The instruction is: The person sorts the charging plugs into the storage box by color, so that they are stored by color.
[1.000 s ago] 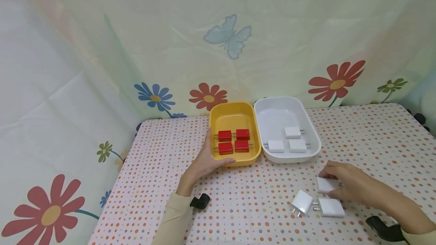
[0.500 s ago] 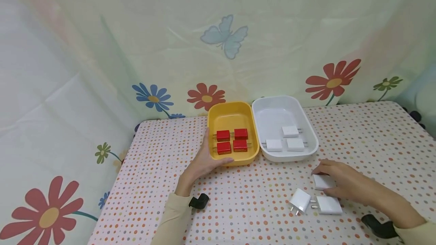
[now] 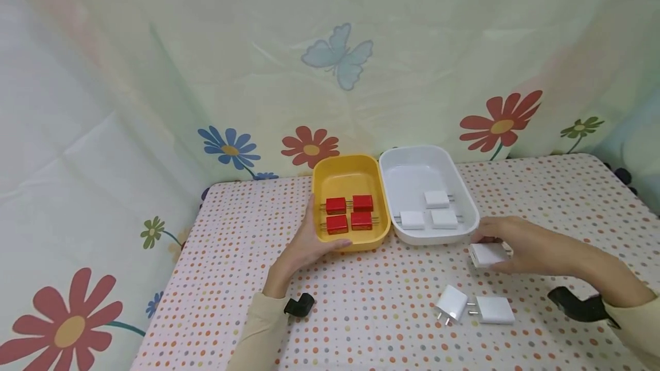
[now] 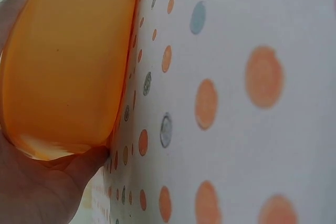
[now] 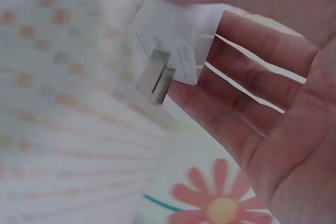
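In the head view my left hand [image 3: 305, 242] holds the near left corner of a yellow tray [image 3: 346, 177], its thumb along the front wall. Several red charger plugs [image 3: 337, 224] lie in that tray in two rows. My right hand [image 3: 528, 245] pinches a white charger plug [image 3: 487, 255] between thumb and fingers, raised off the table just in front of the white tray [image 3: 414, 176]. Its metal prongs [image 5: 156, 77] show in the right wrist view. The white tray, beside the yellow one, contains 3 white charger plugs [image 3: 444, 219].
Two loose white charger plugs lie near the front: one angled [image 3: 451, 303], the other sideways [image 3: 494, 310]. A dotted cloth [image 3: 371, 314] covers the table. Behind the trays hangs a flowered curtain [image 3: 412, 85].
The right hand has picked up the white charger plug and moved it up and away from the two loose ones, closer to the white tray. The left hand stays on the yellow tray.
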Available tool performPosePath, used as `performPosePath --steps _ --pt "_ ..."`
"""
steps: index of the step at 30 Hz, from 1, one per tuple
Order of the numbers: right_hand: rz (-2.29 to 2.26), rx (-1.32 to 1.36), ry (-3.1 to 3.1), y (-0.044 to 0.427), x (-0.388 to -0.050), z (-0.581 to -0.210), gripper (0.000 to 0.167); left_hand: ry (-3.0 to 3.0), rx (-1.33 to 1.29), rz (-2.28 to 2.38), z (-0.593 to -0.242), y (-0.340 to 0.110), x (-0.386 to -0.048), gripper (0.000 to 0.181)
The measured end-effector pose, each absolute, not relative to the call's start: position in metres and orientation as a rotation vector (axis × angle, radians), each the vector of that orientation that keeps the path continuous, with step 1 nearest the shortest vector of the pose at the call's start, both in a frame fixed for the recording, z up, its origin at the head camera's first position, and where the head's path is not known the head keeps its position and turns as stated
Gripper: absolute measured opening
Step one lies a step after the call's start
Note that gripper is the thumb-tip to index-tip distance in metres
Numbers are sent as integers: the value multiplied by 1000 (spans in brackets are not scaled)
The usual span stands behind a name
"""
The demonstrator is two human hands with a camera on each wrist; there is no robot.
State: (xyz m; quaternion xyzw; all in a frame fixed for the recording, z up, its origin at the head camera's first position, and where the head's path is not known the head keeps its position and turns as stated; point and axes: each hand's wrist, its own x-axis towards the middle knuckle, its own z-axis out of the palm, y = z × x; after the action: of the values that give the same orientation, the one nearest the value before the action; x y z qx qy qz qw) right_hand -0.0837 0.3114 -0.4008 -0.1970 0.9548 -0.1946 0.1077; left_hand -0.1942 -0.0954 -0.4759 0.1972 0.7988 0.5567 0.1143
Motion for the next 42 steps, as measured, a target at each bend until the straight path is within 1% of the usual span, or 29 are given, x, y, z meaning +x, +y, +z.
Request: performPosePath --steps 4,9,18,24,28,33,42 --pt "-594 -628 2823 304 -104 -376 49 2348 601 1626 -476 -97 -196 130" --pt "-626 -709 2843 291 -141 -355 46 2344 615 1628 -476 -97 -198 131" --pt "-674 -773 2790 271 -204 -344 40 2360 592 1613 -473 -95 -199 132" --pt "-659 -749 2828 266 -237 -353 35 2367 589 1611 -472 -97 -199 131" --pt "-650 -654 2832 267 -252 -368 34 2393 524 1581 -473 -98 -197 132" --pt "-593 -566 2804 270 -261 -388 33 2382 516 1579 -476 -98 -196 132" --pt "-528 -529 2849 281 -269 -408 25 2395 541 1586 -479 -98 -197 131"
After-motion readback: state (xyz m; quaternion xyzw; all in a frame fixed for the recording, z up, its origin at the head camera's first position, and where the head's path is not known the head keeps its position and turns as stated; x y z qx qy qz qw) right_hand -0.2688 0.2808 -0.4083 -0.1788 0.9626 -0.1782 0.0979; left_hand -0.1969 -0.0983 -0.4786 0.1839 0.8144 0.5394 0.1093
